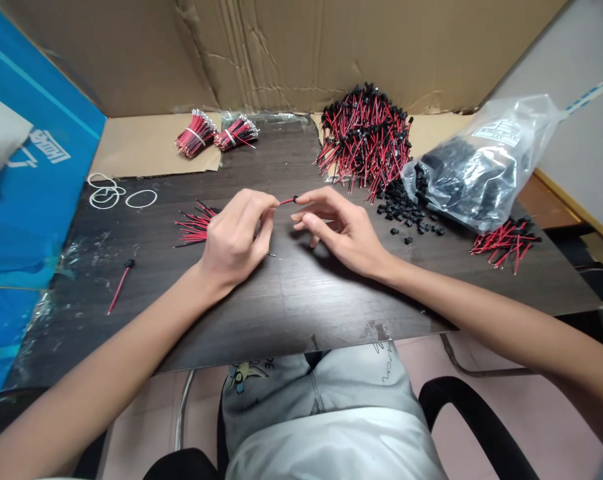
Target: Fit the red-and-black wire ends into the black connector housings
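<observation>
My left hand [236, 233] pinches a short red wire [286, 201] between thumb and fingertips, above the dark table. A small black connector [295, 199] sits at the wire's right end. My right hand [349, 230] reaches in from the right, its index fingertip at the connector and its thumb and other fingers apart below. Whether that fingertip presses on the connector I cannot tell. Partly hidden behind my left hand lies a spread of loose red and black wires [195, 225]. Loose black connectors [401, 203] are scattered beyond my right hand.
At the back stand a large heap of wires with connectors [366, 137] and two banded wire bundles [196, 133]. A clear plastic bag [481, 180] of black parts leans at right, beside a smaller wire pile [504, 243]. White rubber bands [141, 206] and one connector wire [119, 290] lie left.
</observation>
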The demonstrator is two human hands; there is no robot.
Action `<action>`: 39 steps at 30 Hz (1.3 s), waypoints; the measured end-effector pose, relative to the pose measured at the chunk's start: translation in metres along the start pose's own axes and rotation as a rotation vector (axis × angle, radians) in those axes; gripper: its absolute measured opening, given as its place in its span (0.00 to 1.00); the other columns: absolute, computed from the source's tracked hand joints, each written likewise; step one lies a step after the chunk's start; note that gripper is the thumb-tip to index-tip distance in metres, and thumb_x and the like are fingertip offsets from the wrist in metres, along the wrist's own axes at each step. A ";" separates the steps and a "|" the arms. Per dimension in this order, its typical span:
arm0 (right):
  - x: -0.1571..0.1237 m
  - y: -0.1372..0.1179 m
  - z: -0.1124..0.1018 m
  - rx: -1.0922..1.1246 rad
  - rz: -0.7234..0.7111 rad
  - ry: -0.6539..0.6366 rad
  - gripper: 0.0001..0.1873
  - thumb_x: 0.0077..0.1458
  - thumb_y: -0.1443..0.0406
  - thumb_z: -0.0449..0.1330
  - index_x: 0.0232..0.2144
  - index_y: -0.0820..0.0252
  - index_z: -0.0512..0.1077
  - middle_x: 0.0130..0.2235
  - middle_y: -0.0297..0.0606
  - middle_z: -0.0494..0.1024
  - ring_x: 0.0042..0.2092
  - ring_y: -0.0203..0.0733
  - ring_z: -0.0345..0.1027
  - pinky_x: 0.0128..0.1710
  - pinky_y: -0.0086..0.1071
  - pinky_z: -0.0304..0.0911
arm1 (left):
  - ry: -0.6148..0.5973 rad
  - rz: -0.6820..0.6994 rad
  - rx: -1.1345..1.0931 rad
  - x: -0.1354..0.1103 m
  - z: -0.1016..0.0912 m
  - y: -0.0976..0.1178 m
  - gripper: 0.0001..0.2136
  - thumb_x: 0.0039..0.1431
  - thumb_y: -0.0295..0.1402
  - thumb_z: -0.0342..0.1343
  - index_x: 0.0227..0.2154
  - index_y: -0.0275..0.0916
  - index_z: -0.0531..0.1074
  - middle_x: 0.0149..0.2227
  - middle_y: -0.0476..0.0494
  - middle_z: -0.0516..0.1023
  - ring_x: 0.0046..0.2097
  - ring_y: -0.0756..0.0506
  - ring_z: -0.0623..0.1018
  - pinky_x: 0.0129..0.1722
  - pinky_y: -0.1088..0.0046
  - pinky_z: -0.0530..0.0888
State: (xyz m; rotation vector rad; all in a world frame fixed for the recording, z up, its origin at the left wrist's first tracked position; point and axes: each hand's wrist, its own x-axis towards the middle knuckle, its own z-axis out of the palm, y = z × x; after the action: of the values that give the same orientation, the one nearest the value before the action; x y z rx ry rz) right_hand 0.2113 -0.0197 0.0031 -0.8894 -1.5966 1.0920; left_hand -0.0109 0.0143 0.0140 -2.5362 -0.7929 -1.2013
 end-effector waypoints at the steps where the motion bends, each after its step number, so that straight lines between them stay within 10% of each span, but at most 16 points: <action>1: -0.002 -0.002 0.001 -0.057 -0.030 -0.032 0.17 0.69 0.55 0.61 0.55 0.54 0.72 0.52 0.40 0.82 0.50 0.42 0.80 0.38 0.31 0.77 | 0.001 0.018 -0.003 0.000 0.000 0.001 0.10 0.69 0.21 0.53 0.47 0.42 0.70 0.40 0.44 0.80 0.41 0.46 0.82 0.43 0.70 0.79; 10: 0.007 -0.010 -0.013 -0.283 -0.159 0.009 0.19 0.71 0.53 0.57 0.57 0.53 0.76 0.58 0.41 0.80 0.56 0.48 0.76 0.48 0.40 0.78 | -0.055 0.113 -0.045 0.001 0.001 0.004 0.13 0.67 0.23 0.57 0.53 0.41 0.69 0.47 0.42 0.81 0.47 0.45 0.82 0.48 0.69 0.80; 20: 0.044 0.011 -0.146 -1.042 -0.055 0.556 0.15 0.71 0.53 0.50 0.49 0.42 0.74 0.54 0.41 0.81 0.55 0.55 0.70 0.58 0.54 0.65 | -0.105 0.145 0.001 0.003 0.000 -0.003 0.06 0.67 0.22 0.54 0.44 0.37 0.72 0.40 0.40 0.80 0.41 0.44 0.78 0.42 0.67 0.79; 31: 0.041 0.024 -0.165 -1.036 -0.059 0.440 0.18 0.70 0.51 0.55 0.52 0.54 0.74 0.53 0.49 0.81 0.53 0.55 0.68 0.55 0.49 0.59 | -0.365 -0.053 0.125 0.000 0.002 -0.012 0.10 0.67 0.27 0.51 0.43 0.38 0.77 0.41 0.38 0.81 0.48 0.35 0.77 0.47 0.54 0.77; 35: 0.035 -0.004 -0.154 -1.045 -0.138 0.429 0.17 0.69 0.49 0.57 0.38 0.53 0.75 0.39 0.46 0.82 0.39 0.47 0.67 0.44 0.44 0.60 | -0.352 -0.182 0.151 -0.004 0.002 -0.023 0.09 0.64 0.28 0.53 0.41 0.39 0.78 0.41 0.37 0.81 0.50 0.32 0.76 0.50 0.48 0.74; 39: 0.026 -0.031 -0.135 -1.286 0.069 0.126 0.16 0.64 0.55 0.64 0.28 0.57 0.74 0.26 0.43 0.74 0.29 0.43 0.64 0.34 0.42 0.57 | -0.251 -0.306 0.180 -0.004 -0.004 -0.036 0.05 0.63 0.29 0.54 0.38 0.40 0.76 0.41 0.37 0.80 0.51 0.31 0.75 0.52 0.46 0.71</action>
State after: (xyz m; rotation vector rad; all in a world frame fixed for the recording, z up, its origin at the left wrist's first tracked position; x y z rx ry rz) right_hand 0.3334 0.0257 0.0578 -1.7669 -2.1103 -0.1156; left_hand -0.0365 0.0409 0.0124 -2.5067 -1.3238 -0.8469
